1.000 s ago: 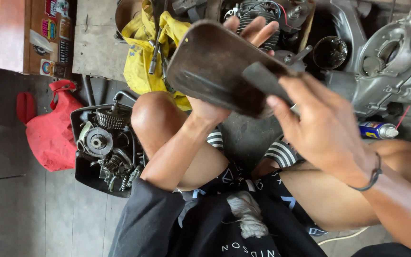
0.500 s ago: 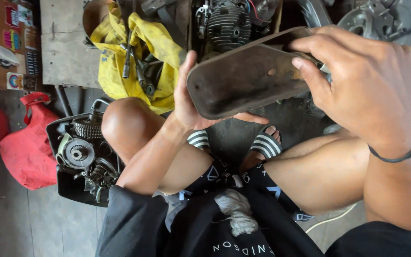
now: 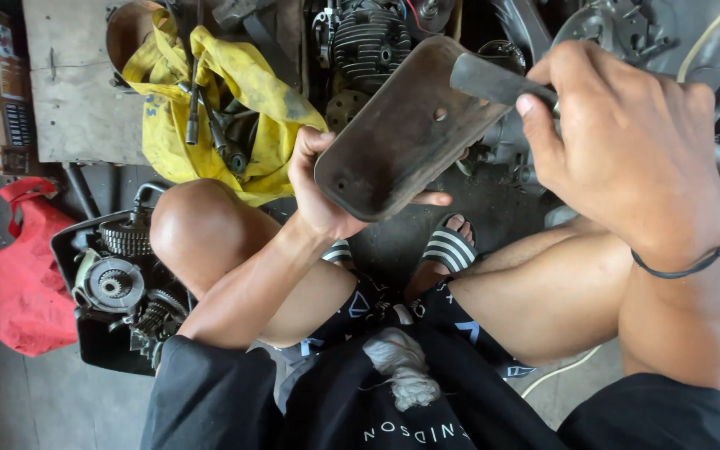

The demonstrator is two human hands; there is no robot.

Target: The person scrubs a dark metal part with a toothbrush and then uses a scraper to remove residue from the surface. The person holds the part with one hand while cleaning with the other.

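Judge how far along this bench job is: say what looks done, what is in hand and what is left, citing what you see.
Done: gears already lie stripped out in a black tray. In hand: the left hand cups a dirty dark oblong cover while the right hand presses a flat dark tool to its upper end. Left: grime covers most of the cover, so the work on it looks unfinished.

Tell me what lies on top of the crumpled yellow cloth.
On the crumpled yellow cloth lie dark metal rods and tube-like parts, tangled together. The cloth's folds cover their lower ends and whatever is underneath.
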